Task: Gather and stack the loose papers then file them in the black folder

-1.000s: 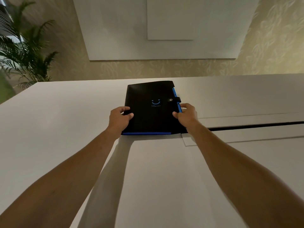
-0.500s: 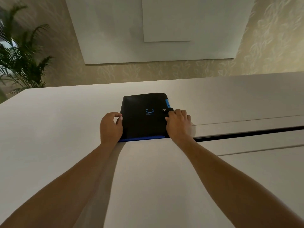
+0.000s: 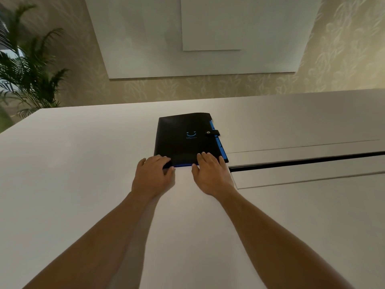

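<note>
The black folder (image 3: 183, 138) lies closed on the white table (image 3: 73, 174), its snap strap fastened over the right edge and blue dividers showing along the right and near edges. A blue smile logo marks its cover. My left hand (image 3: 153, 176) rests at the folder's near left corner, fingertips touching the edge. My right hand (image 3: 210, 174) lies flat with straight fingers on the near right part of the cover. No loose papers are in sight.
A long cable slot with a dark gap (image 3: 302, 161) runs across the table to the right of the folder. A potted palm (image 3: 27, 69) stands beyond the table's far left corner. A patterned wall with a pale panel (image 3: 208, 34) lies behind.
Both hands have slid from the folder's sides toward me to its near edge. The right hand has left the snap strap and now lies flat.
</note>
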Motion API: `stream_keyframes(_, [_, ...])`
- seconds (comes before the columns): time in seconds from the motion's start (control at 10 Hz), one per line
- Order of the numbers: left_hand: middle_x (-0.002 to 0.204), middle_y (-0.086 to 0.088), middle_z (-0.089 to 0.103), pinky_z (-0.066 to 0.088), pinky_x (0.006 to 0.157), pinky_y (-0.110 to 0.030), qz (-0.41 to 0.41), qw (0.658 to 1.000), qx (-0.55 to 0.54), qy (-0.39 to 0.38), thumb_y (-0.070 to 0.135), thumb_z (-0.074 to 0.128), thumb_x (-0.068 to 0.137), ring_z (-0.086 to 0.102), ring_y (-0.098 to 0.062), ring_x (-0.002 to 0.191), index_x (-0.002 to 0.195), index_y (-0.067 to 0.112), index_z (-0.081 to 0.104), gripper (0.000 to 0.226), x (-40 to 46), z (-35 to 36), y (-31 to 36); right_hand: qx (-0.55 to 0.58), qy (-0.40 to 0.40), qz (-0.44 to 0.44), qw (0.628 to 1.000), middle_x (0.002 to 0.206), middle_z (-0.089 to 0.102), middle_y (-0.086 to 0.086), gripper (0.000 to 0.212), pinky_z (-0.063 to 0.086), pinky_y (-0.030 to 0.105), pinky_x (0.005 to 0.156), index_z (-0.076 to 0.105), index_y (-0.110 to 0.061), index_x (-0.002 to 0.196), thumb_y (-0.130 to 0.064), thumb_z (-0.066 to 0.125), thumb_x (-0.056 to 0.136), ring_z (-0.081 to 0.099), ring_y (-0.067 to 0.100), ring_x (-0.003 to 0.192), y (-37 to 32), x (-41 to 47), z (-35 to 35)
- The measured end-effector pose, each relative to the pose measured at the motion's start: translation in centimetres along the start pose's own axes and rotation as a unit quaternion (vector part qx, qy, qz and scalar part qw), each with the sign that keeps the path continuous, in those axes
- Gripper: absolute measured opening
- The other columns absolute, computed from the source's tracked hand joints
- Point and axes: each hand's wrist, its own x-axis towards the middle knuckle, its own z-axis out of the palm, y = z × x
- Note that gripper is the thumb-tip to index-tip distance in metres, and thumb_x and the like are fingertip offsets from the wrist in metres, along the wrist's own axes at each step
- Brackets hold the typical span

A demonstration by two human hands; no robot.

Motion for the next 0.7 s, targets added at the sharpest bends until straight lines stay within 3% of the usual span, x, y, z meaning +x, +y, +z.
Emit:
stream_keyframes(0.1, [0.147,0.0,0.046,0.016,0.117,-0.051,-0.02,0.999,0.021,-0.037,0.039,0.039,0.099,0.033,-0.02,0.14,0.139,0.021,0.048,0.046,0.2,0.1,0.0,-0.013,-0.028,0.005,1.0,0.166,0.018,0.006,0.062,0.006,0.054,0.121,0.014,-0.016,0.157,-0.046,0.022,0.104,0.01,0.025,0.153,0.3,0.8,0.3])
stream_keyframes(0.3, [0.162,0.005,0.005,-0.004,0.114,-0.058,-0.04,0.984,0.077,-0.155,0.056,0.015,0.099,-0.005,-0.022,0.148,0.154,0.028,0.013,0.062,1.2,0.5,-0.2,-0.019,-0.063,0.01,0.998,0.168,0.008,0.004,0.07,0.0,0.055,0.12,0.008,-0.018,0.158,-0.054,0.023,0.1,0.003,0.024,0.154,1.0,2.8,0.6])
stream_keyframes(0.5, [0.162,0.006,-0.004,-0.003,0.114,-0.059,-0.044,0.974,0.109,-0.196,0.06,0.014,0.096,-0.007,-0.024,0.148,0.154,0.028,0.003,0.067,2.3,0.8,-1.1,-0.027,-0.063,0.012,0.998,0.168,0.008,0.003,0.073,-0.001,0.056,0.119,0.008,-0.019,0.158,-0.058,0.021,0.098,0.003,0.024,0.154,1.3,4.3,1.4])
stream_keyframes(0.7, [0.163,0.002,-0.002,0.002,0.115,-0.058,-0.038,0.982,0.09,-0.16,0.064,0.016,0.094,0.0,-0.026,0.148,0.153,0.029,0.005,0.07,2.7,1.3,-1.3,-0.027,-0.031,0.007,0.999,0.167,0.01,0.004,0.078,0.001,0.057,0.119,0.008,-0.018,0.158,-0.063,0.018,0.095,0.004,0.025,0.154,1.7,4.6,1.9])
